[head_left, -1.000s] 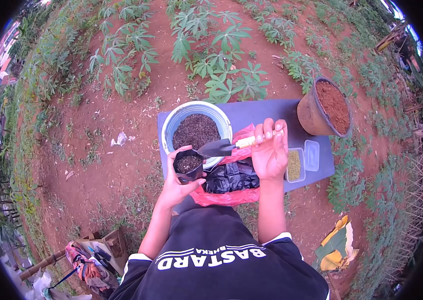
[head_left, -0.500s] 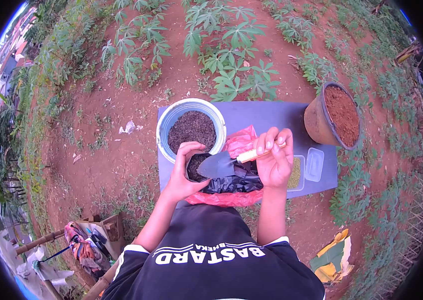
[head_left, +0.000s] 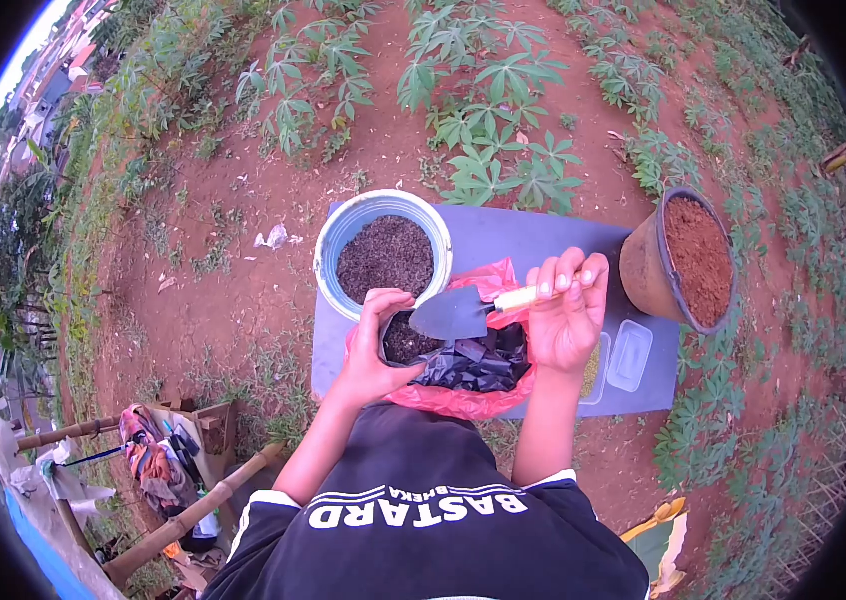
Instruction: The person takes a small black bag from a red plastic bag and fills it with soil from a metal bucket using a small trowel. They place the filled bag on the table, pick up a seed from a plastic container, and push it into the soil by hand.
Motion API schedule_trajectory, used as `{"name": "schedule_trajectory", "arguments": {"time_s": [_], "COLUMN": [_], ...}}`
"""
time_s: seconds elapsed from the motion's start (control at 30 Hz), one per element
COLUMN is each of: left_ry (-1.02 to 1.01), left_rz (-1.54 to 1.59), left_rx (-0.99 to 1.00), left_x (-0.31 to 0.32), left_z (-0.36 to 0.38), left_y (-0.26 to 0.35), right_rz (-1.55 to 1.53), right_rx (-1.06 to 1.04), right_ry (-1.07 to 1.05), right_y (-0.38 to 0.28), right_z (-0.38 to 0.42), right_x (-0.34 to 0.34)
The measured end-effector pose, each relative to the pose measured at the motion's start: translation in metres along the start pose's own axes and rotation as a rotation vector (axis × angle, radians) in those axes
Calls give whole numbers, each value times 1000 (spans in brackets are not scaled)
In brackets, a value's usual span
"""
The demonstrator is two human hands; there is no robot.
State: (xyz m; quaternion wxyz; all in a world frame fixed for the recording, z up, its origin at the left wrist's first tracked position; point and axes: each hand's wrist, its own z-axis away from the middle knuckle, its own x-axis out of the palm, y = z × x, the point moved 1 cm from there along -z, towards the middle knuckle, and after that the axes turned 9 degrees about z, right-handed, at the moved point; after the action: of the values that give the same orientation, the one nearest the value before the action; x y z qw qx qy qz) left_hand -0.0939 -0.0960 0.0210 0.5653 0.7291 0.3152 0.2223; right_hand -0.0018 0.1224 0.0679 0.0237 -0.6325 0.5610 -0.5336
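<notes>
Left hand [head_left: 368, 362], curled round a black pot [head_left: 386, 346] of dark soil [head_left: 407, 342], now sits nearer the black plastic [head_left: 483, 368] than a second ago; right hand [head_left: 563, 322] pinches the trowel [head_left: 451, 314], blade turned flatter, overlapping the pot's edge, seemingly between loads.

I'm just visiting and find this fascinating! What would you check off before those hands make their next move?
1. Left hand steadying the small black container: ok, fingers and thumb spread around it.
2. Right hand gripping the trowel: ok, it holds the pale handle.
3. Soil on the trowel: cannot tell; the side in view looks bare, the other is hidden.
4. Dark soil available in the bucket: ok, uncovered and right beside the container.
5. Container filled to its rim: cannot tell; soil shows inside, but its level is unclear.
6. Grain tub fully visible: not ok, the right hand hides part.
</notes>
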Motion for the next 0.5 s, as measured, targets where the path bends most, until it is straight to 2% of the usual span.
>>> {"name": "schedule_trajectory", "arguments": {"time_s": [0.07, 0.13, 0.2, 0.27, 0.4, 0.5], "left_ry": [40, 70, 91, 129, 193, 243], "left_rz": [-54, -80, -106, -39, -87, -150], "left_rx": [5, 9, 4, -56, -29, -15], "left_x": [-1, -4, -8, -14, -26, -42], "left_z": [4, 9, 19, 26, 27, 25], "left_y": [3, 4, 4, 0, 2, 0], "right_rz": [1, 126, 138, 401, 629, 810], "right_rx": [4, 22, 51, 186, 418, 472], "right_ry": [26, 168, 170, 269, 106, -10], "right_y": [5, 18, 46, 84, 154, 179], "right_z": [-1, -3, -1, 6, 29, 37], "right_x": [-7, -16, -31, -43, -59, -61]}}
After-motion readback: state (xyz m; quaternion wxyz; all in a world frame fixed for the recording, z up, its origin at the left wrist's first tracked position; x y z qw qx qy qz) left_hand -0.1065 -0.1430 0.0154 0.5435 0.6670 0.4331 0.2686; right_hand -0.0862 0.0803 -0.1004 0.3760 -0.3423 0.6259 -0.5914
